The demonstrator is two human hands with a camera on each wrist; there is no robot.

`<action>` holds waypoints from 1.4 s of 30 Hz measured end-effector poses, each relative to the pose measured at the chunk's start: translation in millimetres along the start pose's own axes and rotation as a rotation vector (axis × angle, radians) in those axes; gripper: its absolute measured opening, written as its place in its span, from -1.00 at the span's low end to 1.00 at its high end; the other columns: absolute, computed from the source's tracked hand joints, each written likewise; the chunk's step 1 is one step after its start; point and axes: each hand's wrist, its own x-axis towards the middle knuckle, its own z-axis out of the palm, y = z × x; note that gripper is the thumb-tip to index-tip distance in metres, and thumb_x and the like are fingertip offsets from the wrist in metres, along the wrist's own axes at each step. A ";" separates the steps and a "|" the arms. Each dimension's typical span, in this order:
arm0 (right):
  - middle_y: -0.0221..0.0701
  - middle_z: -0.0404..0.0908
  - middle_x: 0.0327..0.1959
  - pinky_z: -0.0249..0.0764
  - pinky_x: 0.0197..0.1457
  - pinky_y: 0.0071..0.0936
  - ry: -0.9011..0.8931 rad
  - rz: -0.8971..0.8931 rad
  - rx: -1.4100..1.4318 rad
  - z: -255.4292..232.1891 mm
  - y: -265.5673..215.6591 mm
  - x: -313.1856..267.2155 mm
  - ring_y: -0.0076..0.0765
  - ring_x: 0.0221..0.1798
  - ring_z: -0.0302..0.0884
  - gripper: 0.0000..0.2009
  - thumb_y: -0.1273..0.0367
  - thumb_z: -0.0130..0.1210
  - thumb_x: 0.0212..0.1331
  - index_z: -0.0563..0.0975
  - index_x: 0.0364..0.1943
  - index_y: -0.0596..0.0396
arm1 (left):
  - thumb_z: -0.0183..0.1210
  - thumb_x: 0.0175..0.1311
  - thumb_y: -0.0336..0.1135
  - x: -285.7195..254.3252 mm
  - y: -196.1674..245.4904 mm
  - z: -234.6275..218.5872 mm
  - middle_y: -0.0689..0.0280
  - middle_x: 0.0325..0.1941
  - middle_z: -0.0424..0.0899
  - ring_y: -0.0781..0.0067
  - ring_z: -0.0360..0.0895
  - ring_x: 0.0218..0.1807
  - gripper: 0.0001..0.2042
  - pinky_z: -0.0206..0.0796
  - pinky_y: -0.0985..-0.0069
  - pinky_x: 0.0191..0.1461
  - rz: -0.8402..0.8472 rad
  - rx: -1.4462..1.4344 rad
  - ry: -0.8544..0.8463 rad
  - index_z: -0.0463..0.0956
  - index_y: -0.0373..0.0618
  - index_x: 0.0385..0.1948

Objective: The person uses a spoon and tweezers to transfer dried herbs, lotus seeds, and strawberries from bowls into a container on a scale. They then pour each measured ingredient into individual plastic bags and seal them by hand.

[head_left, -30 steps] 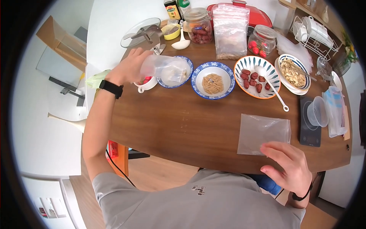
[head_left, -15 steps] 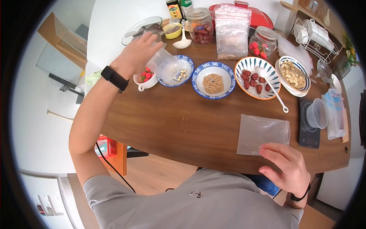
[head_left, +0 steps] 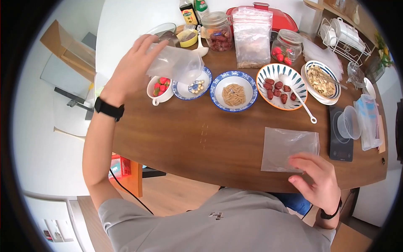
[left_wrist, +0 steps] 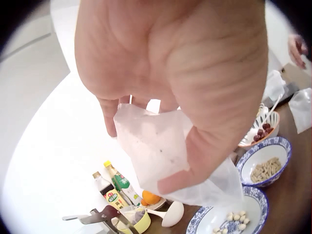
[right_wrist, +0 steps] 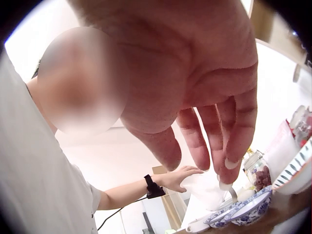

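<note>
My left hand (head_left: 132,69) grips a translucent plastic bag (head_left: 173,63) between thumb and fingers, high over the left side of the table. The bag's lower end overlaps a blue-and-white bowl (head_left: 181,94) holding small pale round seeds (left_wrist: 238,219). In the left wrist view, the thumb presses on the crumpled plastic. Near the table's front edge, my right hand (head_left: 317,178) hovers with loosely bent fingers and nothing in them. Under its fingertips in the head view lies a flat clear bag (head_left: 285,145).
A cup of strawberries (head_left: 160,88) stands left of the seed bowl. Rightward are a bowl of tan sticks (head_left: 234,95), a bowl of red dates (head_left: 278,89) with a spoon, and a bowl of dried slices (head_left: 321,82). A black scale (head_left: 341,147) bears a plastic tub (head_left: 349,122). Jars stand behind.
The left hand has shifted left and raised the bag, tilting its end over the seed bowl; more of the strawberries and seeds shows. The right hand has barely moved.
</note>
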 end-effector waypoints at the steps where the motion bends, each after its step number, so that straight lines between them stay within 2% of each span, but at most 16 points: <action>1: -0.21 0.61 -0.13 0.53 -0.25 -0.42 0.023 0.082 0.039 0.1 0.5 -0.4 -0.09 -0.27 0.59 -0.68 0.43 0.35 -0.07 0.57 -0.19 0.22 | 0.14 -0.24 -0.77 -3.2 4.5 -5.2 0.21 0.33 0.28 0.09 0.16 0.40 -0.16 0.29 0.31 0.31 0.006 0.001 0.001 0.28 0.04 0.29; 6: -0.19 0.53 0.08 0.49 -0.04 -0.41 0.122 0.207 0.168 0.5 8.5 7.8 -0.19 0.05 0.55 -0.56 0.33 0.37 -0.04 0.53 -0.05 0.19 | 0.15 -0.19 -0.71 -18.2 52.9 -24.8 0.11 0.29 0.29 -0.02 0.18 0.35 -0.21 0.11 0.24 0.41 -0.113 -0.314 0.273 0.26 -0.05 0.28; 8: -0.16 0.32 0.30 0.41 0.16 -0.28 0.326 0.164 0.366 9.3 8.3 19.3 -0.17 0.27 0.37 -0.43 0.19 0.38 -0.01 0.45 0.08 0.13 | 0.18 -0.19 -0.64 -20.2 82.6 -20.7 0.08 0.32 0.26 -0.03 0.16 0.37 -0.21 -0.02 0.20 0.44 -0.089 -0.441 0.321 0.23 -0.13 0.29; 12: -0.15 0.11 0.42 0.29 0.30 -0.19 0.381 0.121 0.529 16.4 16.5 31.9 -0.14 0.42 0.15 -0.34 0.07 0.36 0.00 0.39 0.15 0.09 | 0.26 -0.19 -0.54 -21.7 150.4 -15.8 0.05 0.37 0.22 -0.06 0.14 0.39 -0.17 -0.09 0.15 0.44 -0.042 -0.722 0.352 0.17 -0.18 0.32; 14: -0.12 0.08 0.42 0.25 0.33 -0.22 0.373 0.099 0.620 18.5 18.7 32.2 -0.11 0.45 0.09 -0.39 0.07 0.33 0.04 0.42 0.11 0.11 | 0.35 -0.17 -0.47 -20.2 168.8 -12.5 0.04 0.44 0.08 -0.03 0.05 0.44 -0.11 0.03 0.13 0.42 0.030 -0.720 0.311 0.10 -0.21 0.35; 18: -0.17 0.30 0.30 0.40 0.16 -0.35 0.557 0.159 0.625 23.6 26.5 20.4 -0.31 0.25 0.35 -0.82 0.38 0.20 0.20 0.58 -0.20 0.20 | 0.40 -0.15 -0.41 -14.6 199.5 -6.6 0.07 0.50 -0.05 -0.05 -0.02 0.48 -0.03 -0.01 0.08 0.44 0.122 -0.786 0.441 0.00 -0.16 0.40; 20: -0.20 0.38 0.23 0.45 0.03 -0.46 0.625 0.190 0.653 21.3 25.9 16.9 -0.42 0.10 0.44 -0.95 0.51 0.15 0.22 0.60 -0.31 0.22 | 0.44 -0.07 -0.38 -14.7 214.2 4.1 0.11 0.50 -0.06 0.03 -0.20 0.54 0.07 -0.01 0.07 0.45 -0.071 -1.472 0.566 -0.20 -0.04 0.46; 22: -0.20 0.38 0.23 0.45 0.00 -0.50 0.689 0.179 0.648 20.1 31.5 10.0 -0.43 0.08 0.45 -0.94 0.50 0.15 0.21 0.59 -0.30 0.22 | 0.50 -0.08 -0.30 -17.6 219.2 12.0 0.14 0.49 0.00 0.11 -0.07 0.52 0.18 0.12 0.10 0.41 -0.091 -1.738 0.491 -0.36 -0.01 0.46; 24: -0.21 0.39 0.22 0.45 0.00 -0.50 0.693 0.193 0.640 20.3 29.9 7.9 -0.44 0.08 0.45 -0.95 0.50 0.16 0.21 0.59 -0.31 0.21 | 0.45 -0.02 -0.33 -20.4 222.7 13.2 0.16 0.44 0.11 0.16 0.15 0.45 0.12 0.21 0.13 0.36 -0.298 -2.428 -0.130 -0.33 -0.03 0.46; 25: -0.22 0.39 0.21 0.45 0.01 -0.49 0.696 0.202 0.635 20.2 29.1 7.7 -0.44 0.08 0.45 -0.95 0.50 0.16 0.21 0.59 -0.31 0.21 | 0.37 0.10 -0.32 -18.9 225.6 10.1 0.19 0.29 0.35 0.27 0.45 0.23 -0.06 0.41 0.25 0.19 -0.293 -2.450 -0.173 -0.16 -0.06 0.44; 26: -0.22 0.39 0.21 0.45 0.01 -0.49 0.694 0.202 0.635 20.4 29.5 6.4 -0.44 0.08 0.45 -0.95 0.50 0.16 0.21 0.59 -0.31 0.21 | 0.37 0.10 -0.32 -18.4 225.2 10.5 0.19 0.29 0.35 0.27 0.45 0.23 -0.06 0.41 0.25 0.19 -0.294 -2.450 -0.172 -0.16 -0.06 0.44; 28: -0.23 0.40 0.19 0.45 0.00 -0.51 0.656 0.196 0.553 20.6 31.5 2.2 -0.46 0.06 0.44 -0.96 0.50 0.17 0.20 0.59 -0.32 0.20 | 0.36 0.12 -0.16 -16.5 223.2 13.0 0.16 0.13 0.51 0.36 0.60 -0.07 -0.26 0.52 0.37 -0.11 -0.337 -2.391 -0.446 0.18 -0.19 0.31; 34: -0.23 0.45 0.15 0.41 -0.01 -0.56 0.630 0.215 0.500 11.9 28.4 -5.5 -0.50 0.02 0.46 -0.95 0.49 0.18 0.21 0.58 -0.33 0.20 | 0.28 0.23 -0.34 -20.2 223.5 19.3 0.34 -0.25 0.64 0.63 0.54 -0.34 -0.75 0.42 0.60 -0.33 -0.409 -2.038 -0.494 0.55 -0.22 -0.12; 38: -0.24 0.49 0.12 0.41 -0.06 -0.59 0.635 0.231 0.504 9.4 31.9 -9.7 -0.55 -0.04 0.46 -0.94 0.48 0.16 0.22 0.58 -0.33 0.20 | 0.26 0.24 -0.41 -29.1 225.4 19.1 0.36 -0.37 0.63 0.64 0.55 -0.38 -0.83 0.42 0.63 -0.33 -0.400 -1.988 -0.426 0.58 -0.24 -0.18; 40: -0.26 0.50 0.11 0.40 -0.10 -0.62 0.700 0.224 0.509 9.6 32.3 -9.0 -0.57 -0.08 0.45 -0.93 0.48 0.14 0.24 0.57 -0.34 0.21 | 0.26 0.24 -0.45 -27.9 233.0 14.5 0.35 -0.36 0.65 0.64 0.59 -0.31 -0.83 0.44 0.64 -0.28 -0.398 -2.276 -0.302 0.59 -0.25 -0.17; 42: -0.27 0.51 0.10 0.40 -0.10 -0.62 0.702 0.232 0.489 9.9 29.8 -8.7 -0.57 -0.08 0.45 -0.93 0.48 0.14 0.24 0.57 -0.34 0.20 | 0.26 0.23 -0.45 -32.3 224.6 22.1 0.33 -0.29 0.66 0.61 0.60 -0.23 -0.79 0.45 0.62 -0.19 -0.317 -2.214 -0.470 0.57 -0.25 -0.12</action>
